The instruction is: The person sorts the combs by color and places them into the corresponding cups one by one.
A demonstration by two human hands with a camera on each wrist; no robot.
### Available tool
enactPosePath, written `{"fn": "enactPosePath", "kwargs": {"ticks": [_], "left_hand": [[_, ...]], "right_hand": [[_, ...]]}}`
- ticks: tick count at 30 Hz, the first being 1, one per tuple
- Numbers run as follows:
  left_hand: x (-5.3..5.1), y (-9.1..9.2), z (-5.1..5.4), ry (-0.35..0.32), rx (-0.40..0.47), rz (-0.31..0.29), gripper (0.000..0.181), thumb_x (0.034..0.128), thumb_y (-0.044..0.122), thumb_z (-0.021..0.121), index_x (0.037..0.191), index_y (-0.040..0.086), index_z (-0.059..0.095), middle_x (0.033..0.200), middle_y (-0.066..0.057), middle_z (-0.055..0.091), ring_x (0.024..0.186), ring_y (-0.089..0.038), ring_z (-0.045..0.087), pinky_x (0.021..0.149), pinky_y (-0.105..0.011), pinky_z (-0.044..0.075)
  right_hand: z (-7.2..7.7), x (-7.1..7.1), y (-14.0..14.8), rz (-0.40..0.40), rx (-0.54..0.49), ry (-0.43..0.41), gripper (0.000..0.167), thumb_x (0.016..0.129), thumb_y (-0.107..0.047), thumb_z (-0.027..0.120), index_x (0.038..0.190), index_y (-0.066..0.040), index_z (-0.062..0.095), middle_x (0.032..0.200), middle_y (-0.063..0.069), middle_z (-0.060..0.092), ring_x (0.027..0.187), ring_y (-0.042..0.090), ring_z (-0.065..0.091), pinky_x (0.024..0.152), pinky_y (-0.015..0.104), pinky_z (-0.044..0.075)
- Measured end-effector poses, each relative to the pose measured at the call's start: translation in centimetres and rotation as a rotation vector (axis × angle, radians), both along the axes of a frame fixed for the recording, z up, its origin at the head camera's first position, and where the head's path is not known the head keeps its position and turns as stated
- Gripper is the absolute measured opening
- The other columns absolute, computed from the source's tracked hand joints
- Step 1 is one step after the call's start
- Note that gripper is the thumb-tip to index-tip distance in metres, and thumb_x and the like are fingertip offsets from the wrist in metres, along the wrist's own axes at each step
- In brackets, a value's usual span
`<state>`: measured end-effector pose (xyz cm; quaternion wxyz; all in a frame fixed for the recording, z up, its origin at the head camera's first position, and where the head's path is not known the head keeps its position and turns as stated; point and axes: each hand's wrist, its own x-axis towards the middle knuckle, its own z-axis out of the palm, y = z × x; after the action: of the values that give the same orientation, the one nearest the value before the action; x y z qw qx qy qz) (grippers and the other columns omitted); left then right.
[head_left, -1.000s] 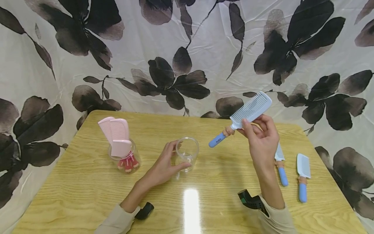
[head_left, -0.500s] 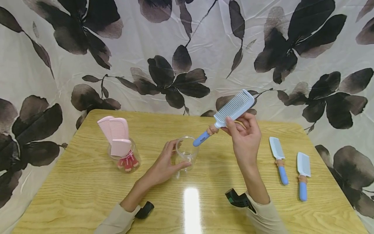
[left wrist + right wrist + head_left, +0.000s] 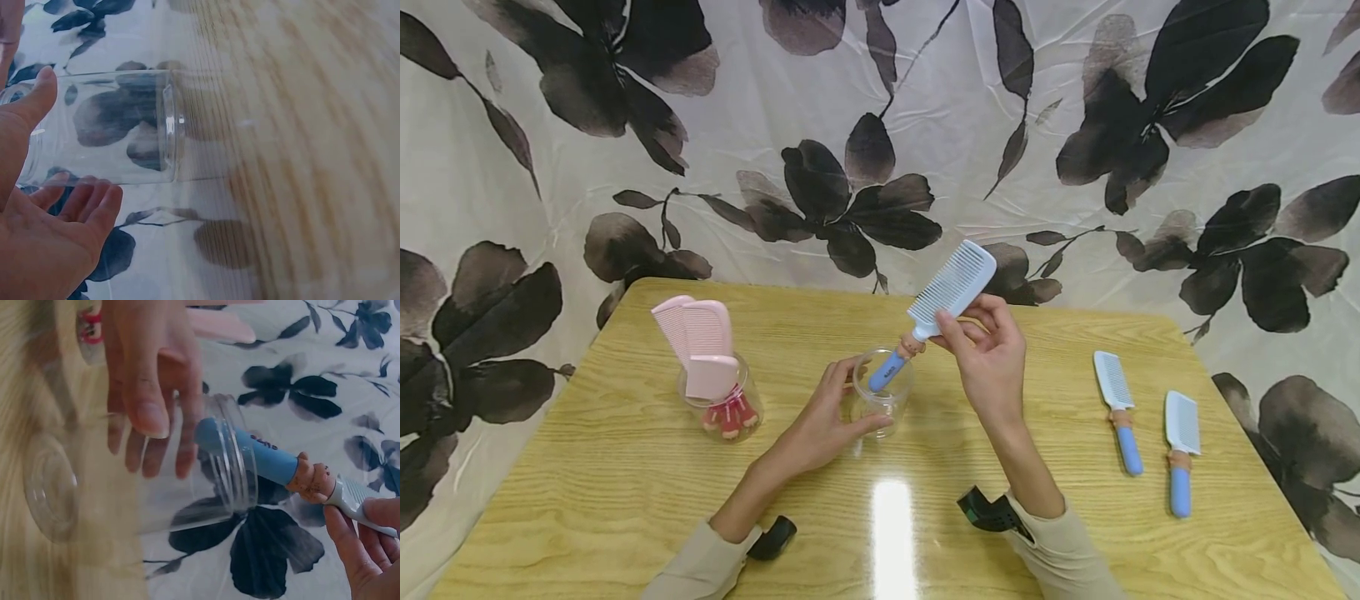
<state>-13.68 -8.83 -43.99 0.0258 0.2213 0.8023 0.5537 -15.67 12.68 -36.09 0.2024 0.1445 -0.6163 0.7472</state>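
Note:
My left hand (image 3: 820, 425) holds a clear jar (image 3: 898, 398) upright on the table, thumb on the near side and fingers round the far side. In the left wrist view the glass looks see-through, with nothing inside the visible part of the jar (image 3: 119, 125). My right hand (image 3: 994, 367) pinches a light-blue comb (image 3: 953, 285) by the lower part of its toothed head. The comb is tilted, its blue handle (image 3: 272, 459) pointing down and left. In the right wrist view the handle's tip is inside the jar's mouth, and a brown figure decorates the comb's neck.
Left of my left hand stands another clear jar (image 3: 748, 408) holding several pink combs (image 3: 707, 333) with red handles. Two more blue combs lie at the right, one comb (image 3: 1117, 412) nearer and another comb (image 3: 1182, 450) beside it. A flowered cloth (image 3: 760, 108) hangs behind the wooden table (image 3: 587, 500).
My right hand has moved left with the comb, bringing the handle's end from beside the jar into its mouth. The left hand and the jar have stayed put.

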Motion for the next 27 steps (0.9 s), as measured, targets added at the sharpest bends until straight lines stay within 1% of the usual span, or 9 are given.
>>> {"fn": "enactPosePath", "kwargs": {"ticks": [5, 12, 15, 18, 22, 25, 27], "left_hand": [[-0.1, 0.0, -0.1, 0.005, -0.006, -0.005, 0.082, 0.0892, 0.019, 0.083, 0.153, 0.002, 0.034, 0.144, -0.022, 0.041, 0.132, -0.035, 0.046, 0.110, -0.055, 0.045], [-0.1, 0.0, -0.2, 0.011, 0.006, -0.006, 0.082, 0.0890, 0.019, 0.083, 0.153, 0.003, 0.035, 0.143, -0.022, 0.042, 0.130, -0.037, 0.046, 0.109, -0.055, 0.045], [-0.1, 0.0, -0.1, 0.012, 0.001, 0.000, 0.080, 0.0890, 0.018, 0.083, 0.152, 0.004, 0.036, 0.143, -0.020, 0.041, 0.131, -0.035, 0.045, 0.109, -0.054, 0.045], [0.0, 0.0, -0.1, 0.015, -0.011, 0.009, 0.080, 0.0887, 0.018, 0.083, 0.152, 0.004, 0.036, 0.144, -0.019, 0.041, 0.132, -0.033, 0.045, 0.109, -0.053, 0.046], [0.1, 0.0, 0.0, 0.022, -0.021, 0.011, 0.082, 0.0886, 0.017, 0.083, 0.153, 0.003, 0.035, 0.144, -0.019, 0.041, 0.132, -0.033, 0.045, 0.109, -0.052, 0.046], [0.1, 0.0, 0.0, 0.027, -0.020, 0.006, 0.082, 0.0887, 0.016, 0.083, 0.153, 0.002, 0.034, 0.144, -0.019, 0.041, 0.131, -0.032, 0.045, 0.109, -0.052, 0.046], [0.1, 0.1, 0.1, 0.029, -0.020, 0.005, 0.082, 0.0885, 0.016, 0.083, 0.153, 0.001, 0.034, 0.145, -0.019, 0.040, 0.131, -0.032, 0.045, 0.109, -0.052, 0.046]], "right_hand": [[-0.6, -0.2, -0.7, 0.024, 0.056, -0.010, 0.030, 0.094, 0.013, 0.066, 0.120, 0.015, 0.052, 0.105, 0.017, 0.065, 0.088, 0.018, 0.073, 0.079, 0.042, 0.062], [-1.3, -0.3, -1.4, 0.039, 0.155, -0.015, 0.030, 0.093, 0.009, 0.070, 0.119, 0.012, 0.057, 0.106, 0.024, 0.066, 0.086, 0.018, 0.073, 0.077, 0.045, 0.063], [-1.6, -0.2, -1.6, 0.040, 0.206, -0.040, 0.029, 0.094, 0.005, 0.071, 0.119, 0.009, 0.058, 0.107, 0.024, 0.066, 0.087, 0.018, 0.072, 0.076, 0.046, 0.063], [-1.8, -0.1, -1.8, 0.035, 0.273, -0.072, 0.027, 0.094, 0.000, 0.073, 0.117, 0.005, 0.060, 0.107, 0.020, 0.069, 0.089, 0.023, 0.072, 0.076, 0.046, 0.063], [-1.9, 0.1, -2.0, 0.027, 0.350, -0.083, 0.025, 0.094, -0.004, 0.074, 0.115, 0.003, 0.062, 0.106, 0.018, 0.071, 0.091, 0.031, 0.072, 0.075, 0.040, 0.064], [-1.9, 0.2, -2.1, 0.022, 0.391, -0.072, 0.025, 0.094, -0.004, 0.075, 0.115, 0.002, 0.063, 0.106, 0.018, 0.072, 0.091, 0.032, 0.073, 0.076, 0.033, 0.063], [-1.9, 0.2, -2.1, 0.023, 0.415, -0.066, 0.025, 0.094, -0.005, 0.076, 0.114, 0.001, 0.063, 0.106, 0.017, 0.072, 0.091, 0.030, 0.073, 0.077, 0.031, 0.063]]}}
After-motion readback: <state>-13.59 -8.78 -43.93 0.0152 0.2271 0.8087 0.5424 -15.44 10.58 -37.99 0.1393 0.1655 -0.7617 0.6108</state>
